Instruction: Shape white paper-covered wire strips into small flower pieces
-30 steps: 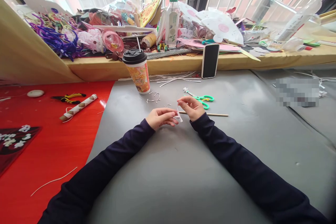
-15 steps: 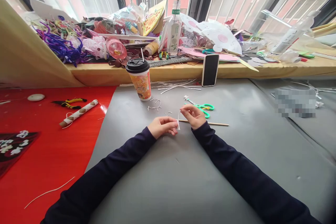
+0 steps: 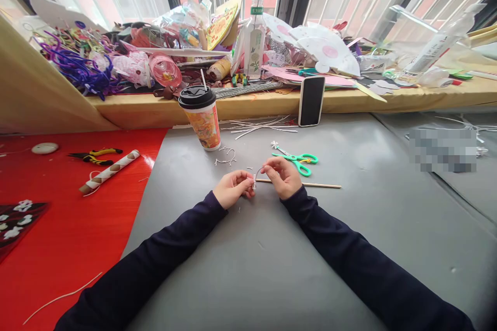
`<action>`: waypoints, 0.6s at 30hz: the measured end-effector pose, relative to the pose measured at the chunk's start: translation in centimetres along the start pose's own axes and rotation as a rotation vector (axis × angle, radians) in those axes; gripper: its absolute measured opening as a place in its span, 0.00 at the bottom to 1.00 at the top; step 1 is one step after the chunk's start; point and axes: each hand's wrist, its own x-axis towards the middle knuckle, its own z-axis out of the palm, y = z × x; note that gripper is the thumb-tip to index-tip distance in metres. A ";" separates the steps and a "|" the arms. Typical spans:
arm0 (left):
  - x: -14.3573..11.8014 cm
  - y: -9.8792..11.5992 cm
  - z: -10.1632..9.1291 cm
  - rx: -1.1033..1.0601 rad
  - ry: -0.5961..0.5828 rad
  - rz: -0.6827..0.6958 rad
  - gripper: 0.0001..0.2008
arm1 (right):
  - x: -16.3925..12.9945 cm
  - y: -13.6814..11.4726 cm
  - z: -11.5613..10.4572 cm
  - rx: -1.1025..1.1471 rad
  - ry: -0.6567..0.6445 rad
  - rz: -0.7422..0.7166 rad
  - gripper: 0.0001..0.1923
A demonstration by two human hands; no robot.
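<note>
Over the grey tabletop, my left hand pinches a small piece of white cord between thumb and fingers. My right hand is closed on the cord's other end, and the strand bends in a short arc between the two hands. A thin wooden stick lies on the table behind them, partly hidden by my right hand. Green-handled scissors rest just beyond my right hand. A thin loop of cord and a few short clippings lie past my left hand.
A paper cup with a black lid and a phone stand near the cluttered ledge. White strips lie between them. On the red surface at left are pliers and a cord-wrapped roll.
My right hand has shifted left and slightly down relative to the table, and the cord between the hands now bows more. The view has moved slightly.
</note>
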 end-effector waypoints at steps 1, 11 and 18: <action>0.0 -0.1 0.0 0.005 -0.004 0.008 0.17 | 0.0 -0.1 0.0 -0.009 -0.008 0.001 0.09; -0.2 0.3 -0.1 -0.035 -0.008 -0.092 0.17 | -0.2 0.0 -0.1 -0.078 -0.054 0.074 0.10; -0.2 0.0 -0.3 0.004 -0.052 -0.092 0.16 | -0.2 0.2 -0.1 -0.060 -0.054 0.042 0.10</action>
